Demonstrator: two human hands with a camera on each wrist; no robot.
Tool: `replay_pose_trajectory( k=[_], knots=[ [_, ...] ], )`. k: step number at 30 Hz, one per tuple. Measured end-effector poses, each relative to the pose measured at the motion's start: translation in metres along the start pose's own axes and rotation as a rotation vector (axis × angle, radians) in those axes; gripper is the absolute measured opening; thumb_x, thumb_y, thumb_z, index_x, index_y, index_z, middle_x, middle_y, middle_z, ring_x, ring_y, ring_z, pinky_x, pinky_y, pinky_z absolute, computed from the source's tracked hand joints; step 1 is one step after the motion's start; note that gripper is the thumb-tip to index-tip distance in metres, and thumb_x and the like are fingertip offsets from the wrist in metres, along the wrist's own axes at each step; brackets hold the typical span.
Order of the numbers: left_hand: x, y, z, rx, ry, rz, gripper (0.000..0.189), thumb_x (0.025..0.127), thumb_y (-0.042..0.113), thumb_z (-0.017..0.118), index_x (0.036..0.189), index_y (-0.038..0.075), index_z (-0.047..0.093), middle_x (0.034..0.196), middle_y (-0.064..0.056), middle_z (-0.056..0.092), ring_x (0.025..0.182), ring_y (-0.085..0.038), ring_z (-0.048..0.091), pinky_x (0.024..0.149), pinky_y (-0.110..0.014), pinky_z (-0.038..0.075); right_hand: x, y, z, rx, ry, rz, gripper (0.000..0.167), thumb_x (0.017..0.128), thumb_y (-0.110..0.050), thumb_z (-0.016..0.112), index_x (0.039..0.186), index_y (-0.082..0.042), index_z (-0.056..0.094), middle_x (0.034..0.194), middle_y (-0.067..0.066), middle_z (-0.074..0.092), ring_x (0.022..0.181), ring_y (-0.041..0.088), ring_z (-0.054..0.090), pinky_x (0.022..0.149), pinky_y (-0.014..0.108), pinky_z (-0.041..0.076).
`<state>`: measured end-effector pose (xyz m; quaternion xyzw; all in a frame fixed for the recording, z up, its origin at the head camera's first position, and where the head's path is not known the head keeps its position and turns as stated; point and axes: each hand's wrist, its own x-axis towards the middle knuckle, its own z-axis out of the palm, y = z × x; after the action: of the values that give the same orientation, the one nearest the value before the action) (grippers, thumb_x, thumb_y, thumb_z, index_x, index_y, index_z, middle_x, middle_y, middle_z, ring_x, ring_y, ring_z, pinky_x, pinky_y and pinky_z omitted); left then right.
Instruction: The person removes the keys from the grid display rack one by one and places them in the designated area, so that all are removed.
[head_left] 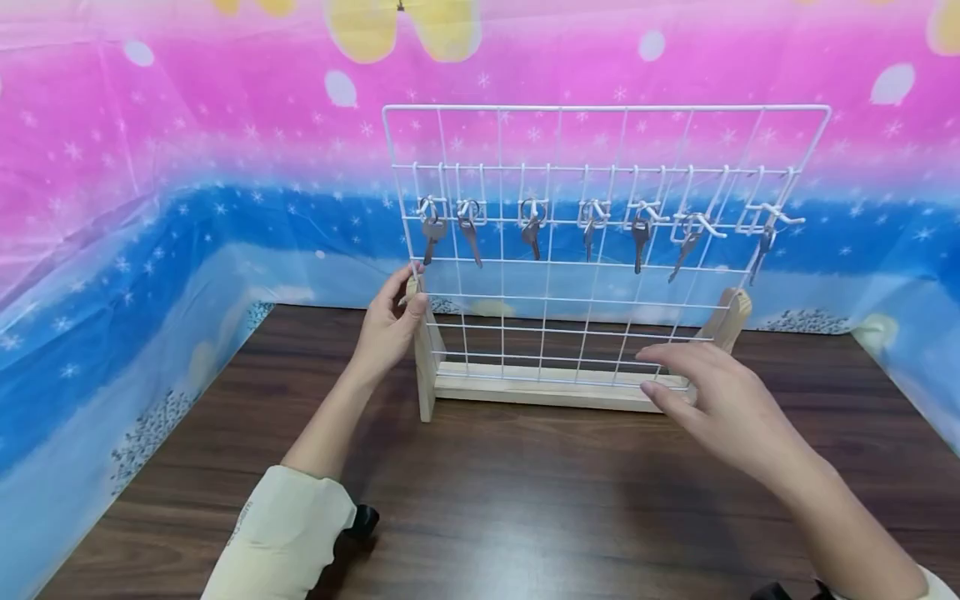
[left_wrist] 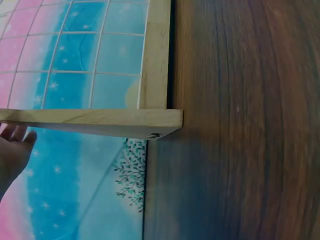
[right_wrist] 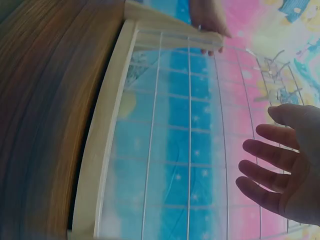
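A white wire grid rack [head_left: 545, 297] stands upright in a pale wooden base [head_left: 525, 385]. Keys, one of them a dark key [head_left: 533, 237], hang on rings from a row of white hooks [head_left: 595, 208] across its upper part. At the left wooden upright [head_left: 422, 367], my left hand [head_left: 390, 321] grips the top end, thumb in front and fingers partly hidden behind it. My right hand [head_left: 712, 392] hovers before the grid's lower right, holding nothing. Its fingers [right_wrist: 270, 155] are spread and fairly straight in the right wrist view.
The rack stands on a dark wood-grain table [head_left: 480, 500]. Behind and to the sides hangs a pink and blue patterned cloth [head_left: 225, 167]. The right wooden upright [head_left: 731, 321] is just beyond my right hand.
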<state>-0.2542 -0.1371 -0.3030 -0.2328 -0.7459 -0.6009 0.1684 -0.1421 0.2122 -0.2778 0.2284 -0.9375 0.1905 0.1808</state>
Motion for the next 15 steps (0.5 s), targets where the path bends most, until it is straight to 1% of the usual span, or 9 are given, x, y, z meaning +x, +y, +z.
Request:
replay_pose_trajectory(
  k=[3, 7, 10, 12, 15],
  knots=[
    [-0.005, 0.005, 0.002, 0.029, 0.034, -0.003, 0.036, 0.100, 0.005, 0.036, 0.134, -0.010, 0.038, 0.131, -0.026, 0.045, 0.119, -0.033, 0.044, 0.096, -0.040, 0.036, 0.006, -0.007, 0.007, 0.037, -0.010, -0.007, 0.030, 0.090, -0.023, 0.063, 0.117, -0.011, 0.062, 0.115, 0.009, 0.061, 0.111, 0.030, 0.051, 0.088, 0.053, 0.039],
    [-0.005, 0.003, 0.003, 0.024, 0.044, -0.014, 0.034, 0.101, 0.004, 0.032, 0.130, -0.010, 0.042, 0.126, -0.026, 0.049, 0.115, -0.033, 0.047, 0.093, -0.034, 0.039, 0.017, -0.013, 0.017, 0.096, -0.006, -0.029, 0.026, 0.090, -0.022, 0.062, 0.114, -0.011, 0.064, 0.114, 0.007, 0.062, 0.109, 0.027, 0.054, 0.086, 0.049, 0.043],
    [-0.003, 0.000, 0.003, 0.019, 0.046, 0.010, 0.032, 0.101, 0.004, 0.034, 0.128, -0.010, 0.044, 0.122, -0.027, 0.051, 0.112, -0.034, 0.049, 0.089, -0.029, 0.040, 0.031, -0.022, 0.027, 0.190, 0.002, -0.044, 0.022, 0.091, -0.019, 0.061, 0.111, -0.011, 0.065, 0.110, 0.004, 0.063, 0.101, 0.023, 0.058, 0.081, 0.044, 0.047],
    [-0.002, 0.000, 0.003, 0.032, 0.053, 0.038, 0.032, 0.100, 0.003, 0.034, 0.127, -0.010, 0.045, 0.120, -0.027, 0.052, 0.110, -0.034, 0.050, 0.087, -0.027, 0.041, 0.042, -0.032, 0.033, 0.265, 0.002, -0.041, 0.020, 0.091, -0.018, 0.061, 0.109, -0.011, 0.066, 0.106, 0.001, 0.065, 0.092, 0.019, 0.060, 0.075, 0.039, 0.049],
    [-0.001, 0.000, 0.004, 0.069, 0.077, 0.070, 0.031, 0.100, 0.002, 0.035, 0.126, -0.010, 0.046, 0.118, -0.026, 0.054, 0.107, -0.034, 0.052, 0.085, -0.028, 0.041, 0.062, -0.050, 0.044, 0.372, 0.009, -0.014, 0.019, 0.091, -0.017, 0.061, 0.108, -0.011, 0.066, 0.101, 0.000, 0.067, 0.083, 0.014, 0.061, 0.071, 0.033, 0.049]
  ],
)
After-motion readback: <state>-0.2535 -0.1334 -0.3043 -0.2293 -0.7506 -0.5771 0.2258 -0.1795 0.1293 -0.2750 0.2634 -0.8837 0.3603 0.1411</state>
